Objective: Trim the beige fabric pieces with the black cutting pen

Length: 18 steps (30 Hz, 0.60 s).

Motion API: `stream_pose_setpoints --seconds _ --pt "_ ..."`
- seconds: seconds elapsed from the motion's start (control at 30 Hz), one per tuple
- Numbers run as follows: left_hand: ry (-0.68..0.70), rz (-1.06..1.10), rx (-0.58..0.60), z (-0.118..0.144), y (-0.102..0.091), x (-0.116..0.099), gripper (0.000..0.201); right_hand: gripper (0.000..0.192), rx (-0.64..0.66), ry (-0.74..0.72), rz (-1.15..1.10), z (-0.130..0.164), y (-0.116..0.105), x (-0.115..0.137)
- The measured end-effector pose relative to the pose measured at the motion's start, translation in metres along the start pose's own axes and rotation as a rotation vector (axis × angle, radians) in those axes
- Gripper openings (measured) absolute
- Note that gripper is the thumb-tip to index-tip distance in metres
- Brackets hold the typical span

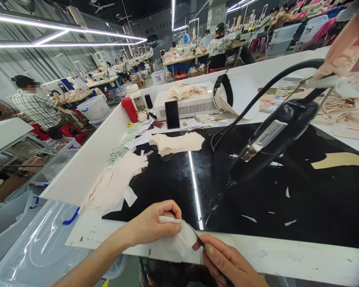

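Observation:
My left hand (151,225) pinches a small white fabric piece (179,239) at the near edge of the black glossy worktop (287,199). My right hand (227,263) holds a thin dark tool, likely small scissors (197,237), whose tip lies against the same fabric piece. A stack of cream fabric pieces (176,142) lies farther back on the black surface. More loose cream pieces (113,183) are heaped at the left.
A black lamp head (272,139) on a curved arm hangs over the worktop. A phone (172,114), red bottle (129,109) and white machine box (191,104) stand at the back. Clear plastic bins (38,247) sit lower left. Other people work at distant tables.

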<state>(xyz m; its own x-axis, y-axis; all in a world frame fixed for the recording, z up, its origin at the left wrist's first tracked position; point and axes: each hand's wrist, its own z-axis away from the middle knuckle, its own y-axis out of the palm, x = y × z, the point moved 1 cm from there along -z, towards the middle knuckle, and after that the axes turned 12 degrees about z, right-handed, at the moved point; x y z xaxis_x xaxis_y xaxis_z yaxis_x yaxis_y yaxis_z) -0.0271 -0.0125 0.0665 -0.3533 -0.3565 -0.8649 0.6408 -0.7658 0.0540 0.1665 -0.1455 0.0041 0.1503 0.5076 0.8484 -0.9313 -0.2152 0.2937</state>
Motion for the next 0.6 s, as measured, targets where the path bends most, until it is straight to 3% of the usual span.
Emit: stream_pose_setpoints --seconds 0.27,0.6 --pt "-0.005 -0.038 -0.006 0.002 0.006 -0.006 0.019 0.063 0.003 -0.016 -0.013 -0.002 0.003 0.001" --pt "0.010 -0.034 -0.002 0.001 -0.004 0.001 0.019 0.063 -0.002 -0.008 -0.016 -0.004 0.006 0.005"
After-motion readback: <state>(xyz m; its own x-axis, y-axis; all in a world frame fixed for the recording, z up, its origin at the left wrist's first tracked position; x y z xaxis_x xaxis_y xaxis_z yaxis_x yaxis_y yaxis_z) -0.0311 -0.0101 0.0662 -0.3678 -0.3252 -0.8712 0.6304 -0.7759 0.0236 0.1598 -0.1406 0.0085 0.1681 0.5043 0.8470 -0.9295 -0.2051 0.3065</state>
